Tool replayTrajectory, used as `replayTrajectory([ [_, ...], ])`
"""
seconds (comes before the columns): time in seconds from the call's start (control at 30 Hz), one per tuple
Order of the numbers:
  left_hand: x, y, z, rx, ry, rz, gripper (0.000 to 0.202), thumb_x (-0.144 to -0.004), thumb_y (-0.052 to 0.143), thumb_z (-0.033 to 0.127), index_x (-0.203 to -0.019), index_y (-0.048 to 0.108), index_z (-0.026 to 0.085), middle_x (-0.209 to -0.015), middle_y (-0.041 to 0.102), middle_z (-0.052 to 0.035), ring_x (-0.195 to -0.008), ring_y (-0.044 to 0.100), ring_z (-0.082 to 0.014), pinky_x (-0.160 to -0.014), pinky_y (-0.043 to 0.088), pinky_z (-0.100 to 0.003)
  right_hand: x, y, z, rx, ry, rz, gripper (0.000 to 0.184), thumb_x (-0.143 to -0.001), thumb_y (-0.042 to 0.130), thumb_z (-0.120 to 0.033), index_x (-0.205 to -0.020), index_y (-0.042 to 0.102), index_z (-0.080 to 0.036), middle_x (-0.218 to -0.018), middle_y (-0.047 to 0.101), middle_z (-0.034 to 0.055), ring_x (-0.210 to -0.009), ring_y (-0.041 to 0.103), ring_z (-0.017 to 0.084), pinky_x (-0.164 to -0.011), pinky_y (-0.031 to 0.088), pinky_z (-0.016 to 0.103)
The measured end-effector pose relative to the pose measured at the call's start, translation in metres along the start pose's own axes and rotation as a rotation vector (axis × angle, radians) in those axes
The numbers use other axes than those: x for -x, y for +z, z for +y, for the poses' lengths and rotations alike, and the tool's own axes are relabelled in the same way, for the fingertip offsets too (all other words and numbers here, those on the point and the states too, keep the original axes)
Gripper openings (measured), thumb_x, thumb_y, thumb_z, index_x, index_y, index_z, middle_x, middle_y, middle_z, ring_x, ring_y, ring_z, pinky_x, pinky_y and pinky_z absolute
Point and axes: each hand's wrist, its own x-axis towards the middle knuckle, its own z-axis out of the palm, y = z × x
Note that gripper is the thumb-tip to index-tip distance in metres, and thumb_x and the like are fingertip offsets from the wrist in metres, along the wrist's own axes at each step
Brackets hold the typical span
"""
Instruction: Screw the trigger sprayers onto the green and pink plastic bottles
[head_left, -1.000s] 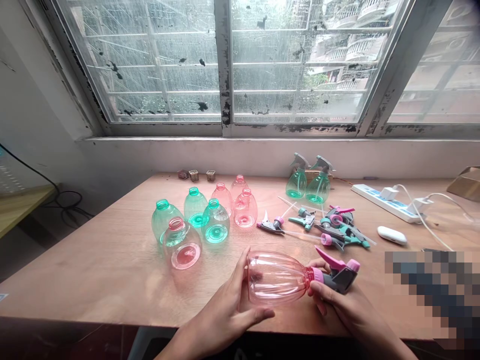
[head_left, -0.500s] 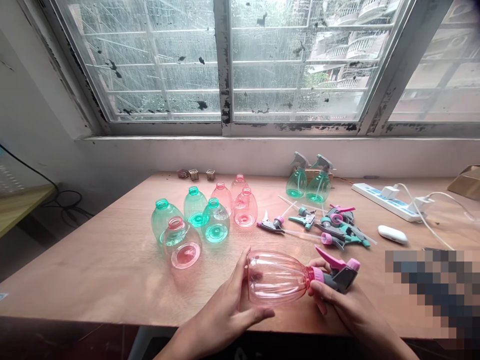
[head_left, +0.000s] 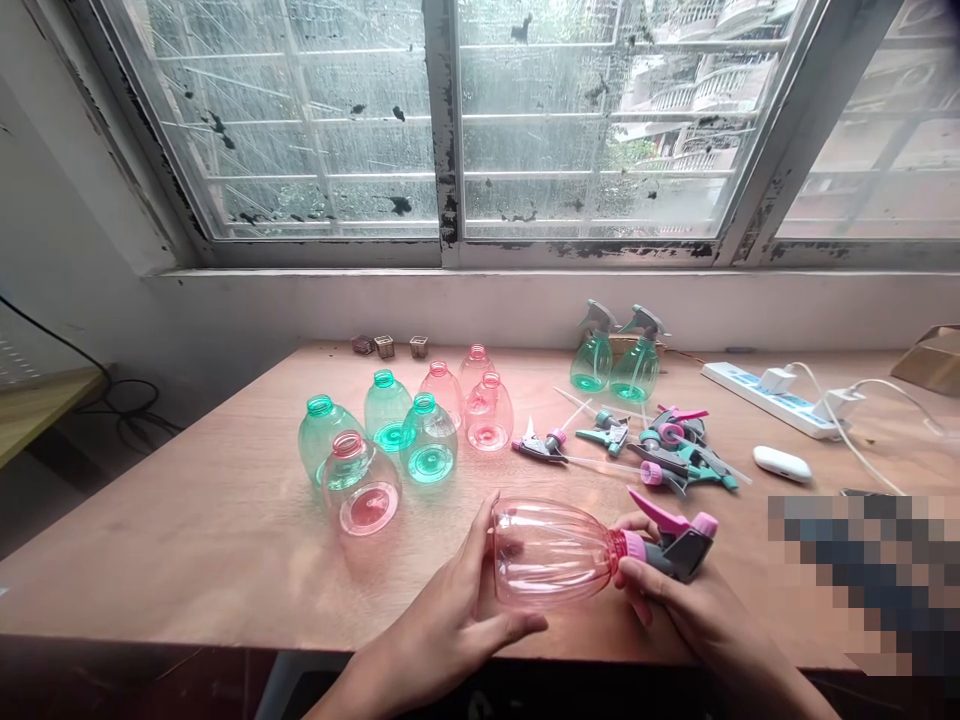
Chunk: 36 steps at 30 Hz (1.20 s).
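Note:
A clear pink spray bottle [head_left: 553, 553] lies sideways between my two hands above the table's front edge. On its neck sits a grey and pink trigger spray head [head_left: 675, 545], pointing right. My left hand [head_left: 457, 600] cups the bottle's base, fingers behind it and thumb stretched out below. My right hand [head_left: 660, 590] pinches the pink collar at the neck with thumb and fingers. Left of the hands stands an open pink bottle [head_left: 362, 490] without a head. Beyond my right hand lies a pile of loose spray heads [head_left: 675, 450] in pink, grey and green.
Several open green bottles [head_left: 429, 445] and pink bottles [head_left: 489, 415] stand at the left and middle. Two green bottles with spray heads [head_left: 634, 370] stand at the back. A power strip [head_left: 780, 400], a white case [head_left: 782, 464] and a blurred-out patch are at the right.
The view has shifted very slightly. Both hands keep the same hold on the pink spray bottle, and nothing on the table has moved.

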Motion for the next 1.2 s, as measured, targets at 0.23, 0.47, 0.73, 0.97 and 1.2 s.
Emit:
replayTrajectory([
  [0.23, 0.001, 0.000, -0.004, -0.002, 0.026, 0.006, 0.110, -0.091, 0.078, 0.044, -0.171, 0.007, 0.018, -0.166, 0.044, -0.0170, -0.155, 0.036, -0.0367, -0.129, 0.030, -0.047, -0.002, 0.000, 0.002, -0.001, 0.002, 0.001, 0.041, -0.093, 0.076, -0.053, -0.114, 0.062, -0.021, -0.057, 0.063, -0.0038, -0.058, 0.054, 0.020, -0.066, 0.042, 0.036],
  [0.47, 0.001, 0.001, -0.003, 0.009, 0.010, 0.007, 0.109, -0.092, 0.077, 0.043, -0.171, 0.005, 0.019, -0.165, 0.044, -0.0163, -0.156, 0.035, -0.0355, -0.129, 0.029, -0.047, 0.002, 0.005, -0.008, -0.032, 0.018, 0.021, 0.040, -0.090, 0.079, -0.053, -0.109, 0.065, -0.020, -0.057, 0.062, -0.0036, -0.056, 0.052, 0.019, -0.064, 0.043, 0.036],
  [0.73, 0.000, 0.001, -0.003, 0.004, 0.009, 0.007, 0.109, -0.091, 0.077, 0.042, -0.171, 0.007, 0.019, -0.166, 0.042, -0.0163, -0.156, 0.035, -0.0353, -0.129, 0.029, -0.046, 0.002, 0.006, -0.010, -0.022, 0.008, 0.029, 0.038, -0.090, 0.079, -0.051, -0.108, 0.065, -0.020, -0.057, 0.064, -0.0030, -0.057, 0.053, 0.019, -0.066, 0.043, 0.036],
  [0.97, 0.002, 0.001, 0.000, 0.000, 0.010, 0.026, 0.106, -0.091, 0.078, 0.040, -0.171, 0.009, 0.022, -0.162, 0.049, -0.0155, -0.155, 0.038, -0.0360, -0.129, 0.030, -0.049, 0.003, 0.006, -0.011, -0.026, 0.028, 0.026, 0.039, -0.090, 0.079, -0.053, -0.108, 0.066, -0.020, -0.058, 0.064, -0.0029, -0.059, 0.054, 0.021, -0.067, 0.042, 0.036],
  [1.2, 0.001, 0.001, 0.000, 0.010, 0.001, 0.019, 0.108, -0.091, 0.078, 0.040, -0.171, 0.008, 0.019, -0.162, 0.048, -0.0161, -0.155, 0.037, -0.0357, -0.129, 0.030, -0.047, 0.003, 0.006, -0.011, -0.034, 0.030, 0.042, 0.042, -0.088, 0.081, -0.056, -0.107, 0.067, -0.021, -0.057, 0.063, -0.0031, -0.059, 0.055, 0.021, -0.066, 0.043, 0.036],
])
